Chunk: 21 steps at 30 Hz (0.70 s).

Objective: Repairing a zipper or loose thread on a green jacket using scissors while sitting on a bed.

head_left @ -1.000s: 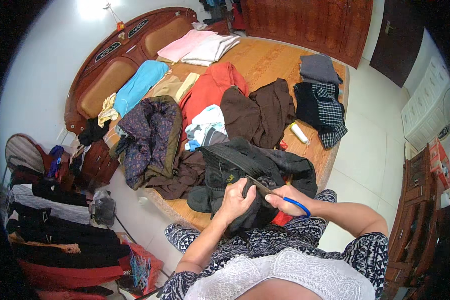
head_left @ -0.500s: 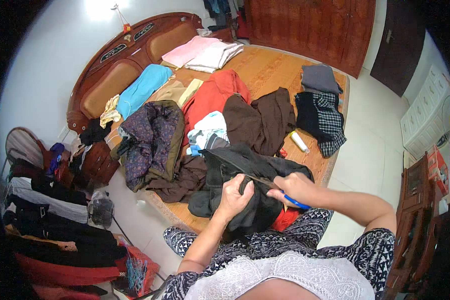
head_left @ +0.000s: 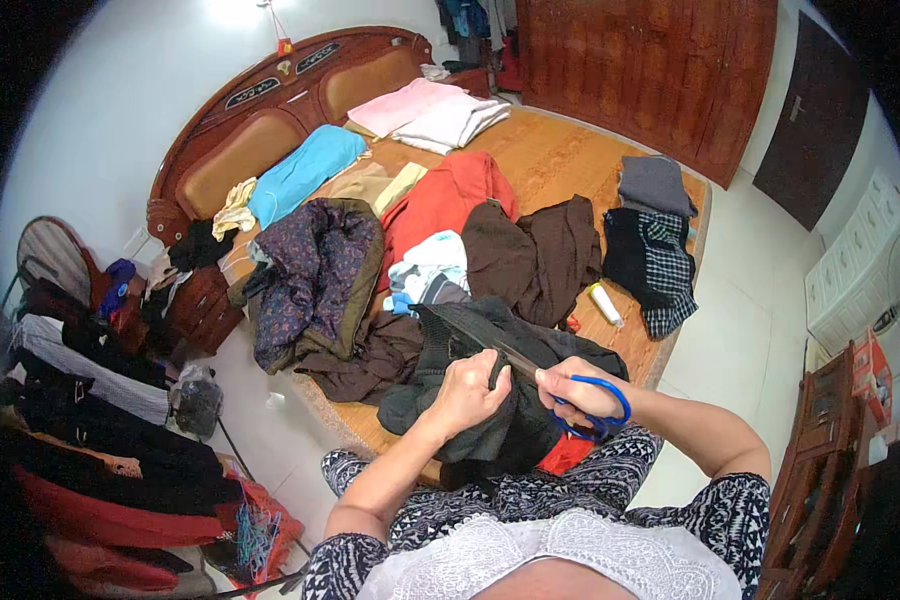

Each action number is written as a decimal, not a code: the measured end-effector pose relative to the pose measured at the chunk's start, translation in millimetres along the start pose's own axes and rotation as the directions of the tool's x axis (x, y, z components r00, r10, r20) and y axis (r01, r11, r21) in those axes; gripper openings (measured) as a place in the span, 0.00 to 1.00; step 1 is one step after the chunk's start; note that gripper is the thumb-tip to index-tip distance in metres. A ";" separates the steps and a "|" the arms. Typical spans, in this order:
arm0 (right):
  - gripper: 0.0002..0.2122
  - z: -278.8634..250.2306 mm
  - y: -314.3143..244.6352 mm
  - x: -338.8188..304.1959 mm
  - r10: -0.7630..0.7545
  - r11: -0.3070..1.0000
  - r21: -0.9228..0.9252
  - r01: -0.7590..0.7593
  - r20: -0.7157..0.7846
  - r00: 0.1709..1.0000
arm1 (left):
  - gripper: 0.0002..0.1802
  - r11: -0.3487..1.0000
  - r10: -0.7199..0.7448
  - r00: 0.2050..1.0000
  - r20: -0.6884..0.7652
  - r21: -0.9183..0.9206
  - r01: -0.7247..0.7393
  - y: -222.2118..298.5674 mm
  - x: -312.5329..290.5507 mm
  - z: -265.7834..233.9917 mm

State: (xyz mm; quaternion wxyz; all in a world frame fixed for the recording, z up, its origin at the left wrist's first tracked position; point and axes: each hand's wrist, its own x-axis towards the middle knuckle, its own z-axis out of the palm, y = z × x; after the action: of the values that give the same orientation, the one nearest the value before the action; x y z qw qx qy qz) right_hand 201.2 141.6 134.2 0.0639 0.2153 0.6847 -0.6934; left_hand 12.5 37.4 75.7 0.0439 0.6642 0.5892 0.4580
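— Any packages, labels or screens in view?
— Few. A small white tube-like container (head_left: 604, 304) lies on the bed, just beside the checked black-and-white garment (head_left: 658, 262).
— Anything else?
— A red-and-white box (head_left: 876, 368), possibly a carton, sits atop the wooden shelf (head_left: 818, 440) at right — too blurred to tell.

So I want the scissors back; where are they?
The blue-handled scissors are in the right hand, low centre in the head view, over the dark garment.
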 end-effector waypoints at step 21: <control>0.17 -10.2 -1.4 7.5 -0.553 0.125 -0.989 0.079 -0.003 0.833 | 0.06 0.984 -0.069 0.988 -0.135 -0.174 0.045 -0.3 -3.9 3.5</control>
State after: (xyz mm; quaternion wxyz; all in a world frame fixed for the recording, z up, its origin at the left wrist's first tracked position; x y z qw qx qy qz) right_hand 196.0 153.2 132.9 -0.1003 0.0987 0.9889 -0.0487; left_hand 15.1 36.0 71.3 0.0721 0.6071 0.5683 0.5508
